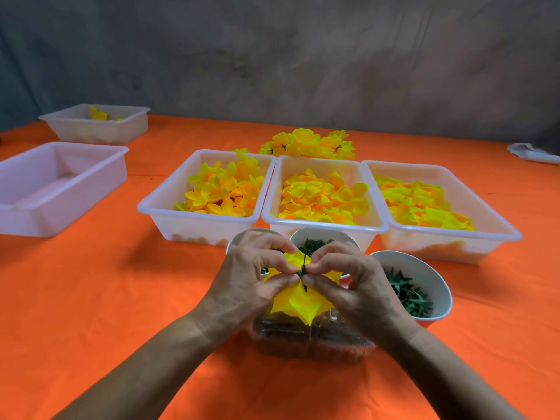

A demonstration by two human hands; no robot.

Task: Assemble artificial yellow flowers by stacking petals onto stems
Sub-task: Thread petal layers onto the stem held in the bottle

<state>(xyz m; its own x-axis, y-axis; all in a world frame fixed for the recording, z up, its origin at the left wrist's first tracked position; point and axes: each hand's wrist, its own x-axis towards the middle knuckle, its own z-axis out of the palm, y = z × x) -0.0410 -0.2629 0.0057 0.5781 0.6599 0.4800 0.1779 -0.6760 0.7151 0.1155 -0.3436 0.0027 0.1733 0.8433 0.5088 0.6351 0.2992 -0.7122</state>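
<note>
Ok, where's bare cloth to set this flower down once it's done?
Free: the orange cloth left of the left hand, below the empty tray; also right of the cup of green calyxes. Crowded: around the three petal trays, the cups and the clear box.

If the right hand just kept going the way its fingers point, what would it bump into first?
The right hand points left toward the flower it pinches, so probably the left hand's fingertips just across the green stem; depth is hard to judge.
</note>
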